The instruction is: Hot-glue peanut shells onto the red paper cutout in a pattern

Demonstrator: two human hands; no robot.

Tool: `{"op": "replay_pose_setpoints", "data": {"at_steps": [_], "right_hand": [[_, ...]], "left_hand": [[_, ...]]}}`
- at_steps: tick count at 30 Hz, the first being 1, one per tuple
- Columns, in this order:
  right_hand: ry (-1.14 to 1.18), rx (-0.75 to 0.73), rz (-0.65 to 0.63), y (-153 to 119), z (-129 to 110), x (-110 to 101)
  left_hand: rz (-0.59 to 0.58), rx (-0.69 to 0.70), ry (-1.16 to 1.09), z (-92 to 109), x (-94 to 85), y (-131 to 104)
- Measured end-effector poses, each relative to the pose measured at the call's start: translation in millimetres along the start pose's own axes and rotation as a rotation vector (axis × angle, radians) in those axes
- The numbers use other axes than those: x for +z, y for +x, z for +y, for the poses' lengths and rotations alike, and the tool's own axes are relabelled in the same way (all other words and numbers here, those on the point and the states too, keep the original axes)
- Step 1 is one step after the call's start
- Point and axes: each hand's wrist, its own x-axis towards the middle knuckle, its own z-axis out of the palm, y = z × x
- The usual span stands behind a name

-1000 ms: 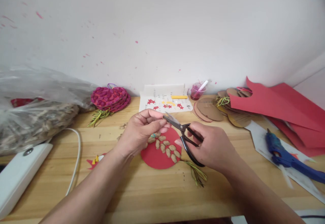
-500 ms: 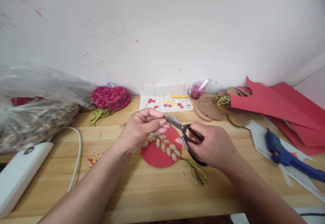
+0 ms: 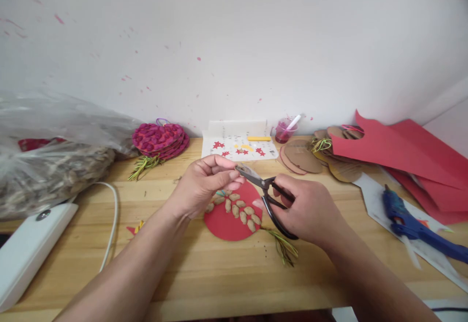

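Note:
In my right hand (image 3: 305, 207) is a pair of black-handled scissors (image 3: 265, 185), fingers through the loops. Their blades point left and reach the fingertips of my left hand (image 3: 210, 180). Those fingers are pinched together on something too small and hidden to make out. Below both hands lies a red paper disc (image 3: 226, 227) with rows of peanut shells (image 3: 243, 211) on it; my left hand covers its upper left part. A yellow-green and dark thread tassel (image 3: 284, 246) extends from the disc's right side.
At the back, a white sheet (image 3: 268, 152) bears red stars. A cup of magenta paint (image 3: 285, 131) and cardboard discs (image 3: 303, 155) sit right of it. Red paper (image 3: 413, 156) and a blue glue gun (image 3: 417, 229) lie right; a peanut bag (image 3: 54, 171) and white power bank (image 3: 36, 254) left.
Both hands and the scissors stay almost in place. The view has shifted very slightly; nothing has visibly been taken up or let go.

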Motion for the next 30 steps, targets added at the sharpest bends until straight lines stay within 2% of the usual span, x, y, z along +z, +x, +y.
{"op": "replay_pose_setpoints", "data": {"at_steps": [21,30], "right_hand": [[-0.003,-0.004,-0.016,-1.6,3.1,2.1],[-0.013,-0.001,-0.008,-1.0,4.6,-0.9]], "left_hand": [[0.029,0.005,-0.007,-0.2,2.8,0.4],[0.023,-0.045,-0.027,1.9,1.1,0.2]]}}
